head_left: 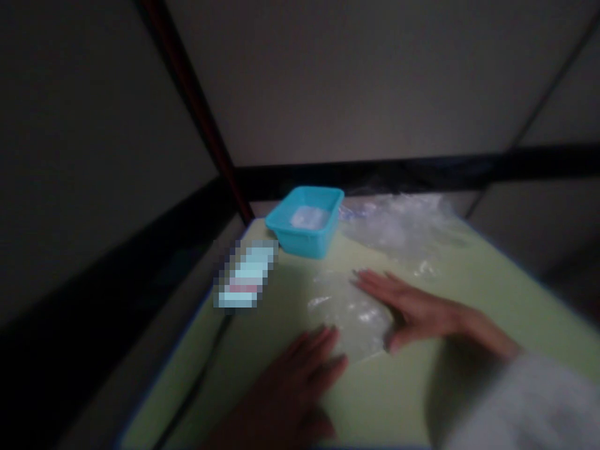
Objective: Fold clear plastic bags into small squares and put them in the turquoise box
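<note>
A clear plastic bag (344, 309) lies flat on a pale green table (412, 400). My right hand (405, 306) rests on the bag's right side, fingers stretched out flat and pointing left. My left hand (293, 381) lies palm down at the bag's near left edge, fingers extended toward it. Neither hand grips anything. The picture is dim and blurred.
A turquoise plastic tub (307, 220) with something white inside stands at the table's far left corner. A heap of clear plastic bags (403, 228) lies to its right. A blurred-out flat item (244, 275) sits near the left edge. Dark rails and walls surround the table.
</note>
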The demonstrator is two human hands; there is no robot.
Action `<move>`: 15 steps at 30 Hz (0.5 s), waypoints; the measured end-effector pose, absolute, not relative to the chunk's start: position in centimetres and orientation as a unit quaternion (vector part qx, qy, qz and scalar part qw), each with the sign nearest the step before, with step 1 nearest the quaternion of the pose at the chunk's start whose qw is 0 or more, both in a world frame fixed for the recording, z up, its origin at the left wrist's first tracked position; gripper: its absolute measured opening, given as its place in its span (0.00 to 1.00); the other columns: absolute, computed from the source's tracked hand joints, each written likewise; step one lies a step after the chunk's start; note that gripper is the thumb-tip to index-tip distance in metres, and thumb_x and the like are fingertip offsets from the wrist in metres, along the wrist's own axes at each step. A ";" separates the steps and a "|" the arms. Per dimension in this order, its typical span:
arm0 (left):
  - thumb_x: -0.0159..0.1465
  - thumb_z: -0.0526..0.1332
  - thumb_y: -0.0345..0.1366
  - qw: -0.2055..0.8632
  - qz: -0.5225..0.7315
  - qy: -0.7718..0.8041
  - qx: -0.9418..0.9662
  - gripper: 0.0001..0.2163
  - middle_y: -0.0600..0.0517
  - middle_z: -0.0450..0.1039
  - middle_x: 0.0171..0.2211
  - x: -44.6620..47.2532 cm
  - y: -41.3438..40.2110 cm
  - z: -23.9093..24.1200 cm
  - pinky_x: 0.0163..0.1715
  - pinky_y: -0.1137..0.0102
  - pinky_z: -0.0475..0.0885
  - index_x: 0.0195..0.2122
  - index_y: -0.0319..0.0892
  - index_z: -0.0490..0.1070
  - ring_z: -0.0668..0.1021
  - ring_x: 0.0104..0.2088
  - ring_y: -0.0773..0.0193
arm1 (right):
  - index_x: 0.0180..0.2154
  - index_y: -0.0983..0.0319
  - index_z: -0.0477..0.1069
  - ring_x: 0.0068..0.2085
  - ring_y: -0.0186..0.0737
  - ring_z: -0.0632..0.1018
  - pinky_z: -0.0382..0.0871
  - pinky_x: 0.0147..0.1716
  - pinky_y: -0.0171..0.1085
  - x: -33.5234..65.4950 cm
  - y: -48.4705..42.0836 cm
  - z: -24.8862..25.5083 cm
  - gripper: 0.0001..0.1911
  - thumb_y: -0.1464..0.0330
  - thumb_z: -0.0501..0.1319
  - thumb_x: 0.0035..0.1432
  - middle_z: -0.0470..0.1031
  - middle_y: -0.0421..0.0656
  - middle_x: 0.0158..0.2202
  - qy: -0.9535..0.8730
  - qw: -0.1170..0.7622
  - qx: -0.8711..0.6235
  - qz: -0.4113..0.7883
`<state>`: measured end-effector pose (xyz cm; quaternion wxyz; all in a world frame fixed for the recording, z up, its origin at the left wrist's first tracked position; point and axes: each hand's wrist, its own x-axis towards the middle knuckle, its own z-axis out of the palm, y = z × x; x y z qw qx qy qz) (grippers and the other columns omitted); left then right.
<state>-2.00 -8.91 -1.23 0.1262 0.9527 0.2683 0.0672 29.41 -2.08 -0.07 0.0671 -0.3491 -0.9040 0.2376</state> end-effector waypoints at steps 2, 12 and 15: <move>0.63 0.58 0.45 0.115 0.084 0.269 0.953 0.30 0.50 0.41 0.68 -2.6 -9.0 -1.6 0.61 0.54 0.56 0.65 0.51 0.49 0.53 0.65 0.51 | 0.66 0.55 0.34 0.67 0.54 0.39 0.31 0.61 0.59 29.4 -2.2 0.0 0.55 0.46 0.63 0.47 0.33 0.50 0.68 -0.900 0.050 -0.354 0.249; 0.66 0.53 0.46 0.074 0.096 0.261 0.958 0.27 0.47 0.42 0.68 -3.2 -9.2 -2.2 0.60 0.52 0.59 0.64 0.48 0.50 0.54 0.65 0.51 | 0.66 0.56 0.35 0.67 0.52 0.40 0.30 0.61 0.59 29.5 -2.2 0.6 0.52 0.46 0.61 0.50 0.35 0.50 0.68 -0.893 0.053 -0.355 0.270; 0.67 0.51 0.48 0.079 0.115 0.260 0.955 0.27 0.48 0.44 0.67 -3.2 -9.2 -2.1 0.60 0.53 0.58 0.65 0.48 0.48 0.55 0.65 0.52 | 0.66 0.56 0.35 0.67 0.48 0.42 0.31 0.62 0.58 29.3 -2.2 0.8 0.40 0.50 0.51 0.61 0.38 0.47 0.68 -0.891 0.081 -0.364 0.261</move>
